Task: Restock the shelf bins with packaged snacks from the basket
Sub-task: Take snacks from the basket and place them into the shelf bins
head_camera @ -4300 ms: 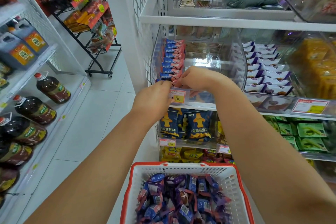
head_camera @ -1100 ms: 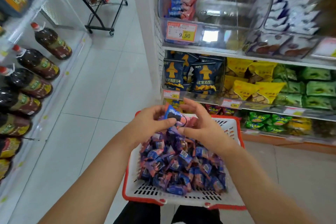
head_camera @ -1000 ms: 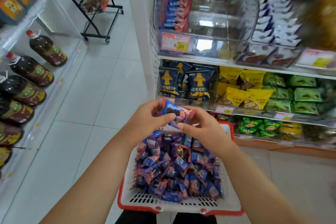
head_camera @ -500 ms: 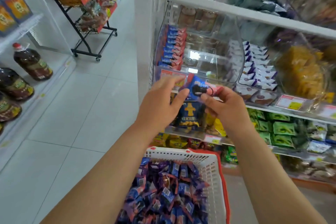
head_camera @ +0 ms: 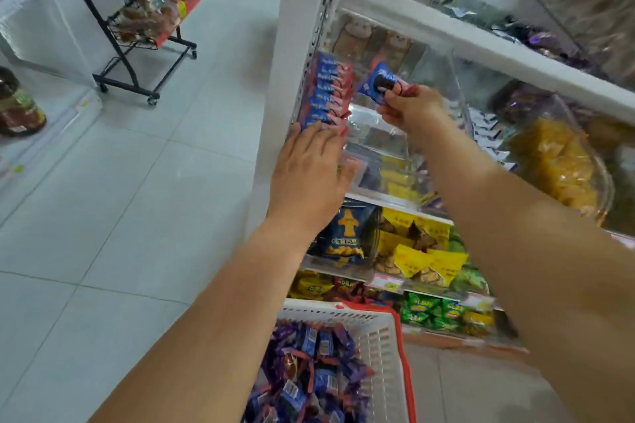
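The right hand (head_camera: 409,110) has come up from the basket (head_camera: 381,330) to the mouth of the clear shelf bin (head_camera: 395,148), fingers curled around one blue-and-pink snack packet (head_camera: 381,82) that it holds tilted just beside the row of matching packets (head_camera: 328,93) already standing along the bin's left wall. The left hand (head_camera: 311,165) has let go of that packet: half a second ago both hands pinched it in front of the bin's price label, and now the left lies flat, fingers straight, fingertips touching the front of the stacked row at its lower end. That split of work suggests the placing step is under way, with the left likely steadying the row so the new packet can slot in against it

Against the frame from about a second ago, when both hands were low over the basket lifting the packet out, the view has swung upward and the basket sits at the bottom edge, still heaped with purple and blue packets. The bin itself looks mostly unfilled to the right of the row, so by my reckoning the restock is at an early stage and many more trips remain
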The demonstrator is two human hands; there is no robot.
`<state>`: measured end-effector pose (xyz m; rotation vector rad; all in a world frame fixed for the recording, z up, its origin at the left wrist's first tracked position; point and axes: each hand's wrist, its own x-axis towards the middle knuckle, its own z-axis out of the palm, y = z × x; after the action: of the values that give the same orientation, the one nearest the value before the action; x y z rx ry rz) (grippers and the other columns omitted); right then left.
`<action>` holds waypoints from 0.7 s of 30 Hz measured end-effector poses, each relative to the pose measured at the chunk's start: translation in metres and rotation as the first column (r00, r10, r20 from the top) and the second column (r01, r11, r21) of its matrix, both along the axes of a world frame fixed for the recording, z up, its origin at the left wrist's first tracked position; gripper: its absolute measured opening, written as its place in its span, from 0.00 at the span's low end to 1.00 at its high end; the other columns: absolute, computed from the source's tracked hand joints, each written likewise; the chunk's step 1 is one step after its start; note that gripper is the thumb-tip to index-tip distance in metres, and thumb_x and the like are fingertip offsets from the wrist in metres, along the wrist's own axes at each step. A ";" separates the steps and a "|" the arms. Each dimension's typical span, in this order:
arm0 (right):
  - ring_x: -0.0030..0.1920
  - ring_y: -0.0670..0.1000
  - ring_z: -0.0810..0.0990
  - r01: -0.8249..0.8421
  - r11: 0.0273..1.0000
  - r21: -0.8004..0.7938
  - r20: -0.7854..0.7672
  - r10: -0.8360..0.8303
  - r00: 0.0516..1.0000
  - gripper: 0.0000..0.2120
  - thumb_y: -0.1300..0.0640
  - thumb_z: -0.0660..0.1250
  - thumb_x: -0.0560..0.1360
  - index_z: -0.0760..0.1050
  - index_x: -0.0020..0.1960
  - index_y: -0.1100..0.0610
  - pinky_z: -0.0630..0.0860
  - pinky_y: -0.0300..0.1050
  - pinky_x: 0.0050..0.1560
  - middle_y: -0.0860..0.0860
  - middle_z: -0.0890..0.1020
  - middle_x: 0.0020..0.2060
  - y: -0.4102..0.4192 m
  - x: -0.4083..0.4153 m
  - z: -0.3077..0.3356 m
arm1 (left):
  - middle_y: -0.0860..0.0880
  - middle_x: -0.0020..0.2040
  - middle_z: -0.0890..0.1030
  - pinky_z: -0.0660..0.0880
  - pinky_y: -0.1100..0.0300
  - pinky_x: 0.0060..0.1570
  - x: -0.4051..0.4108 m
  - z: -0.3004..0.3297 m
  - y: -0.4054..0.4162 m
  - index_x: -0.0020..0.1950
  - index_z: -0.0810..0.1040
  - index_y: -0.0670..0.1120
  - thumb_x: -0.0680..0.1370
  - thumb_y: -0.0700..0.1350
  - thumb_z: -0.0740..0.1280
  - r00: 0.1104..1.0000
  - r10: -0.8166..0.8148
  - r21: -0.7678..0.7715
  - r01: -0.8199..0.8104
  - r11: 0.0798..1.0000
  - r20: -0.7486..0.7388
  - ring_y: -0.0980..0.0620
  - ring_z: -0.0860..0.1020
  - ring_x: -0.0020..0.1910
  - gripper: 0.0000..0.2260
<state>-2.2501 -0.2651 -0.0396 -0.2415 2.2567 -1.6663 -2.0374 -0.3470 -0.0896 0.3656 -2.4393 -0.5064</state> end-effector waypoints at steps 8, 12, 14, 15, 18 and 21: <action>0.29 0.45 0.82 0.113 0.993 -0.032 0.084 -0.110 0.990 0.07 0.69 0.66 0.77 0.72 0.51 0.60 0.79 0.37 0.33 0.55 0.80 0.40 -0.018 -0.047 -0.025 | 0.48 0.55 0.81 0.53 0.57 0.73 -0.011 -0.007 0.006 0.53 0.79 0.46 0.78 0.50 0.68 0.982 0.095 0.185 -0.065 0.981 -0.160 0.48 0.75 0.61 0.09; 0.34 0.48 0.81 0.142 0.990 -0.021 0.110 -0.139 0.984 0.11 0.69 0.67 0.76 0.73 0.56 0.60 0.78 0.36 0.31 0.53 0.80 0.40 -0.028 -0.065 -0.033 | 0.49 0.53 0.81 0.53 0.60 0.73 -0.014 -0.008 0.007 0.51 0.79 0.46 0.77 0.51 0.67 0.973 0.122 0.195 -0.083 0.977 -0.198 0.49 0.76 0.59 0.10; 0.35 0.47 0.80 0.129 0.992 -0.015 0.108 -0.126 0.986 0.08 0.69 0.67 0.76 0.73 0.50 0.58 0.78 0.37 0.33 0.51 0.78 0.38 -0.034 -0.070 -0.035 | 0.48 0.52 0.81 0.55 0.58 0.73 -0.015 -0.009 0.008 0.51 0.79 0.46 0.77 0.51 0.67 0.972 0.124 0.192 -0.085 0.978 -0.202 0.49 0.76 0.58 0.10; 0.34 0.47 0.79 0.124 0.992 -0.015 0.111 -0.122 0.986 0.09 0.69 0.67 0.76 0.72 0.47 0.57 0.78 0.36 0.33 0.50 0.78 0.37 -0.037 -0.072 -0.036 | 0.48 0.52 0.81 0.57 0.57 0.73 -0.015 -0.010 0.008 0.51 0.79 0.45 0.77 0.52 0.66 0.971 0.127 0.193 -0.088 0.977 -0.201 0.49 0.76 0.58 0.11; 0.29 0.43 0.78 0.128 0.992 0.013 0.090 -0.128 0.988 0.13 0.68 0.68 0.76 0.69 0.41 0.52 0.74 0.35 0.28 0.47 0.77 0.34 -0.046 -0.076 -0.039 | 0.48 0.52 0.82 0.56 0.59 0.72 -0.016 -0.011 0.010 0.50 0.79 0.45 0.76 0.52 0.66 0.971 0.132 0.198 -0.093 0.976 -0.198 0.49 0.76 0.58 0.11; 0.26 0.43 0.77 0.118 0.990 0.078 0.016 -0.119 0.993 0.14 0.66 0.70 0.75 0.70 0.39 0.52 0.70 0.36 0.25 0.48 0.77 0.34 -0.053 -0.081 -0.050 | 0.48 0.51 0.81 0.53 0.62 0.72 -0.016 -0.011 0.010 0.50 0.79 0.46 0.77 0.52 0.65 0.971 0.132 0.190 -0.093 0.977 -0.202 0.48 0.76 0.59 0.11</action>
<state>-2.3307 -0.3181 -0.0892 -0.0722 2.3557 -1.6260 -2.0529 -0.3372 -0.1004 0.4964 -2.1585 -0.6821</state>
